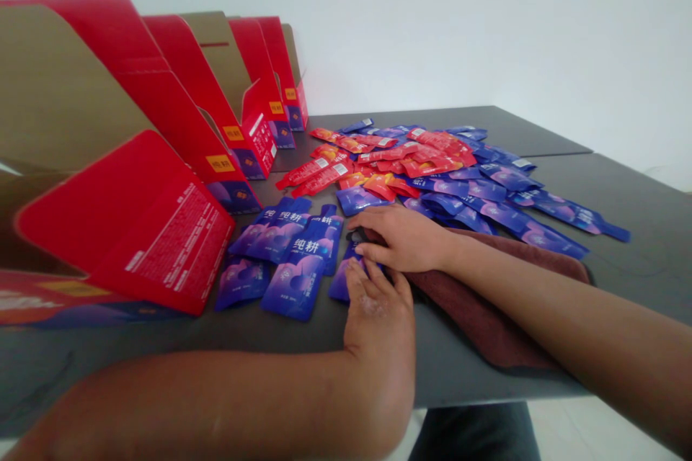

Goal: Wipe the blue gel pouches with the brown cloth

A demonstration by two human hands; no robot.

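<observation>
My left hand (378, 317) rests on the dark table, fingers together, their tips on a blue pouch (342, 281) at the edge of a dark red cloth (476, 317). My right hand (403, 238) lies palm down just beyond it, fingers curled over the same pouch and the cloth's corner. Several blue pouches (295, 252) lie in a row to the left of both hands. A heap of red pouches (378, 158) and blue pouches (502, 187) spreads behind them.
Several open red cardboard boxes (135, 223) stand in a line along the left, flaps up, the nearest (243, 137) close to the blue row. The grey table (638, 245) ends near my body; a white wall stands behind.
</observation>
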